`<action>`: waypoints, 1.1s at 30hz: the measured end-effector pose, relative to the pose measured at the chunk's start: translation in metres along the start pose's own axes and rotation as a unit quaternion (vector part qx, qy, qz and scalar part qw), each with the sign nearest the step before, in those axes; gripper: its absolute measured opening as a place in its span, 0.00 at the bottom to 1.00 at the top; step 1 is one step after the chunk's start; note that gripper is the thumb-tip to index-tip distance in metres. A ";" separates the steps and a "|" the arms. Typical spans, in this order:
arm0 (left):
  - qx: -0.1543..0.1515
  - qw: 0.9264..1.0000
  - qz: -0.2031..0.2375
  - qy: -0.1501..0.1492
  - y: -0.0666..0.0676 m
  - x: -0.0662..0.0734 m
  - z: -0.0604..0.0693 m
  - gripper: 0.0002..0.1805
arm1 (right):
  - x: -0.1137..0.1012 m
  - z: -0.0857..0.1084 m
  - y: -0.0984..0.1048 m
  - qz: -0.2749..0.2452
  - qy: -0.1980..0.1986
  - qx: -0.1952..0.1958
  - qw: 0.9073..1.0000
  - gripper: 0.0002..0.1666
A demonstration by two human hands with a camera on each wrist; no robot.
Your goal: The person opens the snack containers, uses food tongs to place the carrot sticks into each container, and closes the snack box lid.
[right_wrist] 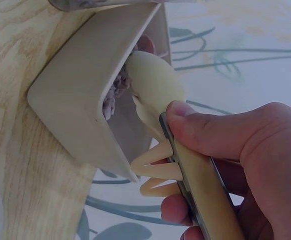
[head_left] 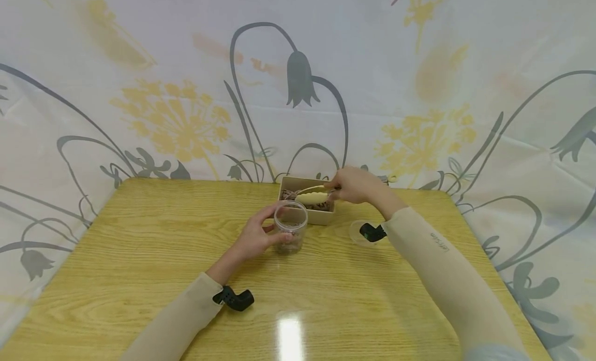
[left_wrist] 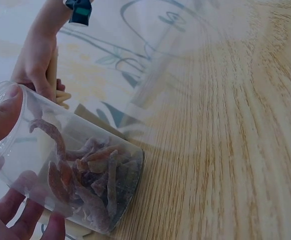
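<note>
My left hand (head_left: pixel 255 238) grips a clear round jar (head_left: pixel 294 241), thumb on one side and fingers on the other. The jar has no lid on it. In the left wrist view, dried, whitish-dusted brown strips (left_wrist: pixel 93 175) lie towards its bottom. Behind the jar stands a beige rectangular box (head_left: pixel 320 218) holding similar pieces (right_wrist: pixel 116 90). My right hand (head_left: pixel 357 185) holds cream-coloured tongs (right_wrist: pixel 158 82) by their handles. Their rounded head dips into the box opening, against or close above the pieces. Whether the tongs pinch a piece is hidden.
A clear round lid (head_left: pixel 355 236) lies on the wooden table (head_left: pixel 344 299), right of the box and under the right wrist's black camera (head_left: pixel 372 232). A flower-patterned cloth (head_left: pixel 372 50) hangs along the table's back edge and both sides.
</note>
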State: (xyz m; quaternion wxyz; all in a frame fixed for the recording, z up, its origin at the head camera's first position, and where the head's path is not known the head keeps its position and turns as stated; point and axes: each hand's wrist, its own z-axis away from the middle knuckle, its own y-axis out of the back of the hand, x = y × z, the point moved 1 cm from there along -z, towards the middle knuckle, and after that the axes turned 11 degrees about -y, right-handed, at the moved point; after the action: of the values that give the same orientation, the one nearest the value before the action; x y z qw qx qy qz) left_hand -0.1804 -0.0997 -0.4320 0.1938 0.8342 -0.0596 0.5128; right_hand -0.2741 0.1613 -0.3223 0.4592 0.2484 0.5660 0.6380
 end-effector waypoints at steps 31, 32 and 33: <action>0.008 1.000 0.002 -0.003 -0.004 -0.002 -0.003 0.43 | 0.015 0.038 0.037 -0.084 -0.016 0.063 0.994 0.22; 0.008 1.000 0.001 -0.002 -0.004 0.003 -0.003 0.42 | 0.014 0.039 0.038 -0.088 -0.013 0.064 0.994 0.22; 0.007 1.000 0.001 -0.002 -0.004 0.009 -0.003 0.42 | 0.014 0.041 0.039 -0.091 -0.010 0.064 0.994 0.22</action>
State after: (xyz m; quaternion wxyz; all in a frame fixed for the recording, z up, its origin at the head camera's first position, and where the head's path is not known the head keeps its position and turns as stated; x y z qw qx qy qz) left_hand -0.1774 -0.0944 -0.4245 0.1869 0.8365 -0.0570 0.5119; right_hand -0.2582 0.1957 -0.2780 0.5044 0.2311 0.6215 0.5530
